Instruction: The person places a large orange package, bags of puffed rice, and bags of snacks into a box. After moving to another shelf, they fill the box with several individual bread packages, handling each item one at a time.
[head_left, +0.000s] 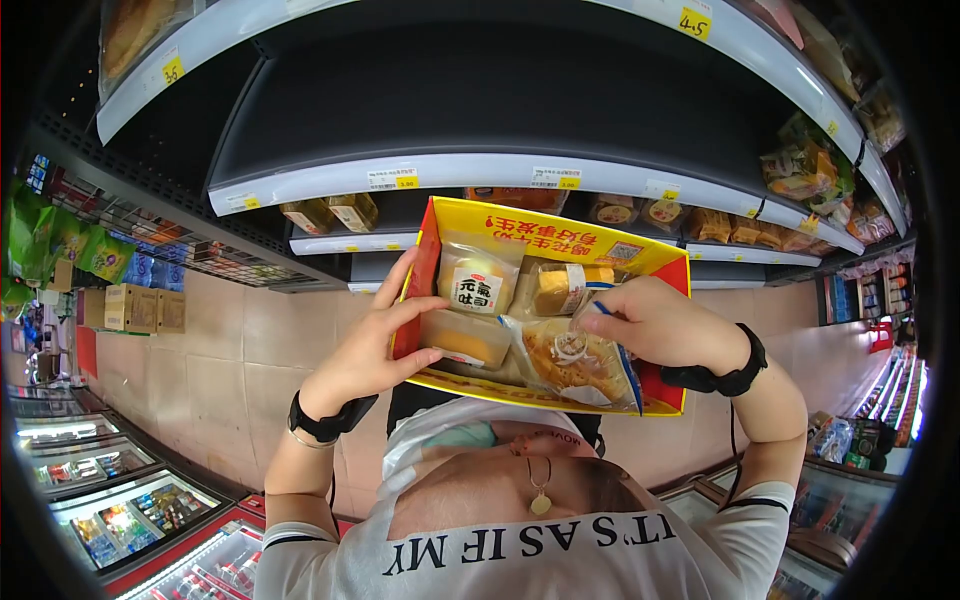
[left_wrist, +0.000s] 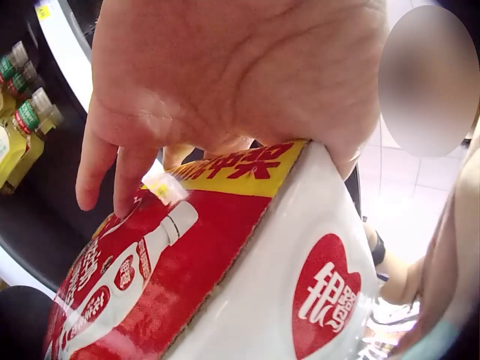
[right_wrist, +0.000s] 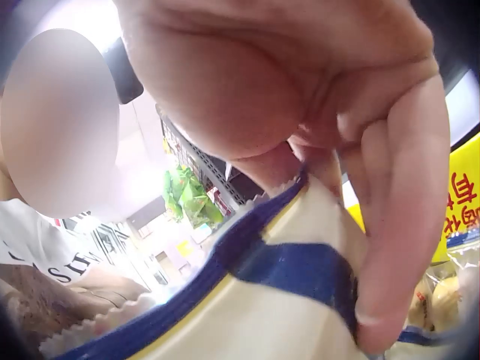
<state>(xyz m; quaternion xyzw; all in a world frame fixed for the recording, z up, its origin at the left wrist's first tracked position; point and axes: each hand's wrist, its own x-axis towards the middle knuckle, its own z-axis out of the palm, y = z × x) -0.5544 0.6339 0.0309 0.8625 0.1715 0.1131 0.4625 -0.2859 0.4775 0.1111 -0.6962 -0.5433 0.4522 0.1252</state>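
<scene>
In the head view, a yellow and red cardboard box [head_left: 684, 277] faces the person, with several packaged breads inside. My left hand [head_left: 365, 345] grips the box's left wall, thumb over the rim and some fingers along the outside. At the box's right, my right hand [head_left: 665, 325] pinches the upper corner of a bag of bread [head_left: 575, 362] with blue edges. The right wrist view shows the bag's cream and blue back [right_wrist: 292, 277] under the thumb and fingers. Near the left hand lie a toast pack [head_left: 478, 288] and a flatter pack [head_left: 465, 340]; another bread pack [head_left: 565, 288] sits at the back.
Beyond the box, a dark store shelf [head_left: 480, 90] with white price-tag edges curves across the view. Bread packs [head_left: 735, 226] stand on the lower shelf. Cartons [head_left: 140, 306] stand at the left, and a glass-topped freezer [head_left: 130, 510] is at the lower left.
</scene>
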